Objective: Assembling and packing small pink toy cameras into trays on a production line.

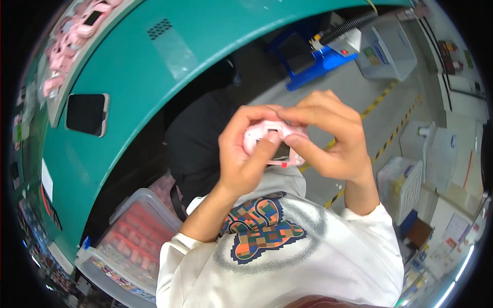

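Both my hands hold one small pink device [259, 134] with a dark screen, up in front of my chest. My left hand [245, 154] wraps its left end, the thumb lying across its face. My right hand [328, 136] pinches its right side and top with thumb and fingertips. A small red tab shows at the device's lower edge. My white sleeves and a shirt with a multicoloured butterfly print fill the lower middle.
A teal workbench [128, 77] curves across the left, with a dark phone [87, 114] on it and several pink devices [67, 46] along its far side. A clear lidded bin [131, 241] sits low left. A blue cart [318, 56], a clear bin [390, 49] and yellow-black floor tape lie right.
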The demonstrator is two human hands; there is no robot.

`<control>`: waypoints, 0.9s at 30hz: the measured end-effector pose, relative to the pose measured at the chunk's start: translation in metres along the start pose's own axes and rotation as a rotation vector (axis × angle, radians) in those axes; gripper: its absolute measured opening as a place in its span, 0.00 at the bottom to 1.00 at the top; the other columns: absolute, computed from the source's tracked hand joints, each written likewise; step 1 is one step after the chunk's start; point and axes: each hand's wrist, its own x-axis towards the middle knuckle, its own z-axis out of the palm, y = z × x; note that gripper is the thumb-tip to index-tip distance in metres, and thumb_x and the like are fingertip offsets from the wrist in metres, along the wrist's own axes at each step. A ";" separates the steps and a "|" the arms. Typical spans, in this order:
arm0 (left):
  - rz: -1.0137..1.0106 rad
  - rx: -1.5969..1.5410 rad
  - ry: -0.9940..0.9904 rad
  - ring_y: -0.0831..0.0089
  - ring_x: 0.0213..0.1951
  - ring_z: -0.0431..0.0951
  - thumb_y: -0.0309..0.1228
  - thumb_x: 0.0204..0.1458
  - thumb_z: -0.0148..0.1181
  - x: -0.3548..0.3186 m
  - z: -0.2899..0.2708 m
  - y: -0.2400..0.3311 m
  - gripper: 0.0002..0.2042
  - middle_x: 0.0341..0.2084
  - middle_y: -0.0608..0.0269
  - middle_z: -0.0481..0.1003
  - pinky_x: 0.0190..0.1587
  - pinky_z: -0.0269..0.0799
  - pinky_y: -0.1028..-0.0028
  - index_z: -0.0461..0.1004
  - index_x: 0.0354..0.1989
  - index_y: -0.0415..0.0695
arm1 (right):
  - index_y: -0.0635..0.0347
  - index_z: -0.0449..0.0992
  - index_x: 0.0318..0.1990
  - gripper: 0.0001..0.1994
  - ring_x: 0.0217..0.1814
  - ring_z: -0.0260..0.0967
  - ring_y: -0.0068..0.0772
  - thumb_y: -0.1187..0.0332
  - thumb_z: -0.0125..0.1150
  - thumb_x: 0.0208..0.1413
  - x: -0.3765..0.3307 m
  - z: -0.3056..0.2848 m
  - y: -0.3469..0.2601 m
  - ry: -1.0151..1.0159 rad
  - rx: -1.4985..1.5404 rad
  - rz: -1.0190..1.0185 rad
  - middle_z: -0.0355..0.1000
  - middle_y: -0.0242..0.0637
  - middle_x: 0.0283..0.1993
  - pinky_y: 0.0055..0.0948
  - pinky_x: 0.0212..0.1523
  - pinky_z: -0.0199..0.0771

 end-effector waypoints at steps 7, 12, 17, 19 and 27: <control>0.132 0.332 -0.057 0.64 0.45 0.77 0.20 0.56 0.56 0.001 -0.024 0.010 0.11 0.49 0.49 0.77 0.51 0.73 0.68 0.73 0.47 0.37 | 0.68 0.79 0.48 0.19 0.36 0.70 0.31 0.81 0.66 0.45 0.001 0.019 0.018 0.009 0.274 0.118 0.76 0.41 0.40 0.26 0.41 0.72; 0.259 0.378 0.020 0.64 0.41 0.76 0.21 0.58 0.54 -0.002 -0.037 0.049 0.09 0.46 0.53 0.77 0.47 0.72 0.69 0.76 0.45 0.38 | 0.67 0.75 0.50 0.20 0.38 0.71 0.28 0.83 0.66 0.47 0.019 0.043 0.008 -0.103 0.571 0.237 0.76 0.39 0.40 0.26 0.44 0.73; 0.364 0.452 0.017 0.63 0.45 0.75 0.30 0.61 0.53 -0.001 -0.058 0.075 0.12 0.50 0.51 0.76 0.49 0.71 0.67 0.75 0.48 0.38 | 0.65 0.73 0.48 0.19 0.41 0.72 0.26 0.83 0.67 0.48 0.066 0.053 -0.002 -0.319 0.749 0.294 0.76 0.37 0.40 0.26 0.46 0.74; 0.423 0.442 0.135 0.62 0.46 0.74 0.33 0.61 0.52 -0.003 -0.063 0.079 0.14 0.51 0.50 0.75 0.50 0.70 0.67 0.74 0.50 0.37 | 0.62 0.73 0.45 0.18 0.40 0.72 0.23 0.83 0.69 0.47 0.085 0.055 0.001 -0.434 0.755 0.262 0.75 0.35 0.39 0.24 0.46 0.73; 0.545 0.527 0.279 0.61 0.48 0.73 0.46 0.64 0.45 -0.043 -0.100 0.086 0.25 0.53 0.47 0.71 0.47 0.70 0.67 0.71 0.53 0.34 | 0.60 0.77 0.43 0.12 0.33 0.71 0.19 0.64 0.70 0.55 0.279 0.046 0.013 0.013 0.228 0.093 0.76 0.29 0.31 0.18 0.38 0.69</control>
